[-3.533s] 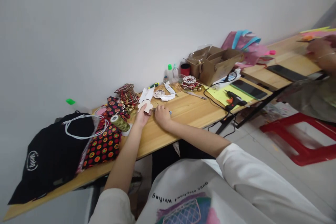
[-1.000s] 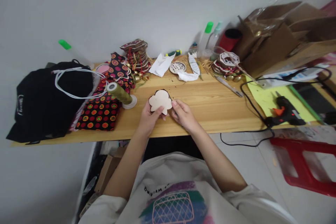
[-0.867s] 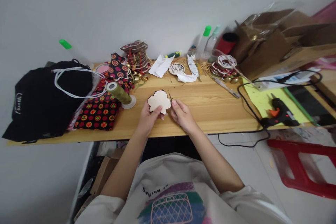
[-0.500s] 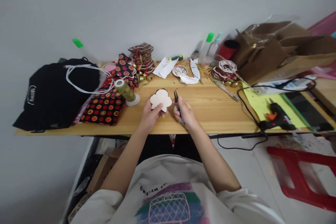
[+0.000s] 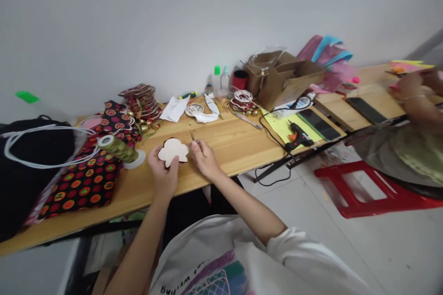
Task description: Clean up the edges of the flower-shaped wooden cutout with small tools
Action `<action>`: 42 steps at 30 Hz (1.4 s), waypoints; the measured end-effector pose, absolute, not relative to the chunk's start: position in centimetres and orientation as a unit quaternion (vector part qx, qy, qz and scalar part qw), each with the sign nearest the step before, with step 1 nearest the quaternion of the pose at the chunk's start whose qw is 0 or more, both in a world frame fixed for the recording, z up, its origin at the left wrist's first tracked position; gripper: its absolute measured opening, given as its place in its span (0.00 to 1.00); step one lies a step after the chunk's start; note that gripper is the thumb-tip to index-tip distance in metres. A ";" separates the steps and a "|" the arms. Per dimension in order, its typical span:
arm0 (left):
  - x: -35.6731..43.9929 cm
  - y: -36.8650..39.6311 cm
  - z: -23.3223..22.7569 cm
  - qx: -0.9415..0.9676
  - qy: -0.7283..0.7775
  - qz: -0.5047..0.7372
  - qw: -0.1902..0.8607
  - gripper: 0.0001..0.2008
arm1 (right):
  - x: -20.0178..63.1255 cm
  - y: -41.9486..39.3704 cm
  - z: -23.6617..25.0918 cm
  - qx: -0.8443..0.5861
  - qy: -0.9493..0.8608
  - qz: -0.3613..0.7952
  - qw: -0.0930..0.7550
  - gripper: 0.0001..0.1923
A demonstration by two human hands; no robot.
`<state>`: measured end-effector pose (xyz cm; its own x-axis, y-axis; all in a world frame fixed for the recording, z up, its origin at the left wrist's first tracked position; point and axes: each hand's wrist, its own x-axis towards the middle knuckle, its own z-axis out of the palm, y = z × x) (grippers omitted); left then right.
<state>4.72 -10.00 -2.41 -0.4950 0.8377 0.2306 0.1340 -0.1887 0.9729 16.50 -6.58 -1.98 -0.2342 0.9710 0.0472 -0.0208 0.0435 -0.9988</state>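
Observation:
My left hand (image 5: 164,170) grips a pale flower-shaped wooden piece (image 5: 174,149) with a dark edge behind it, the thumb lying across its lower part. Just to its right, my right hand (image 5: 205,159) is closed around thread snips (image 5: 193,136); their two narrow tips point up and away, apart from the wooden piece. The handles are mostly hidden in my palm. Left of my hands, a spool of olive thread (image 5: 119,147) lies tilted on a white base beside black patterned fabric (image 5: 85,184).
Stacked ornaments (image 5: 141,101) with bells, white paper (image 5: 175,109) and a round wooden tag (image 5: 194,109) line the back. Rightward are a pen (image 5: 249,121), a cardboard box (image 5: 280,80) and a corded glue gun (image 5: 298,136). Another person's arm (image 5: 415,97) is at far right.
My view has turned right, so the table slides left and another person comes into sight. Both hands keep their holds; the snips show less of themselves now.

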 end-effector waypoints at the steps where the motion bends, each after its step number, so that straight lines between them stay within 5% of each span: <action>1: 4.8 -10.2 -2.4 0.445 0.587 0.635 0.233 0.27 | 16.5 -6.6 -2.1 -0.439 -0.568 0.519 0.465 0.17; 7: 3.6 -10.0 -1.5 0.507 0.717 0.451 0.161 0.26 | 16.5 -6.8 -1.7 -0.470 -0.622 0.428 0.457 0.13; 11: 2.7 -10.5 0.0 0.562 0.784 0.265 0.019 0.31 | 16.7 -6.9 -1.5 -0.464 -0.627 0.434 0.450 0.13; 16: 3.2 -16.2 -0.5 0.650 0.689 0.306 -0.098 0.21 | 16.7 -6.7 -2.0 -0.467 -0.597 0.492 0.428 0.15; 18: 3.8 -19.2 -2.9 0.739 0.606 0.291 -0.033 0.13 | 16.7 -6.7 -2.1 -0.479 -0.601 0.483 0.420 0.16; 23: 3.3 -22.5 -11.2 0.767 0.590 0.087 0.239 0.17 | 17.2 -6.9 -1.6 -0.492 -0.665 0.352 0.438 0.15; 29: -3.1 -22.4 -15.2 0.426 0.887 -0.024 0.176 0.28 | 21.1 -6.8 0.3 -0.560 -0.767 0.158 0.271 0.18; 34: -2.1 -22.4 -13.9 0.452 0.888 -0.003 0.080 0.30 | 23.5 -5.1 1.4 -0.583 -0.781 0.064 0.214 0.19; 42: 5.1 -15.9 -14.4 0.481 0.836 -0.008 0.263 0.34 | 21.2 -4.7 0.4 -0.562 -0.820 0.022 0.109 0.14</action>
<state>5.07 -15.88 -14.42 -0.3981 0.8006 -0.4478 0.8095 0.5363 0.2391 21.16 -4.72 0.45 -0.3446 0.9261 0.1537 0.9166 0.3673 -0.1580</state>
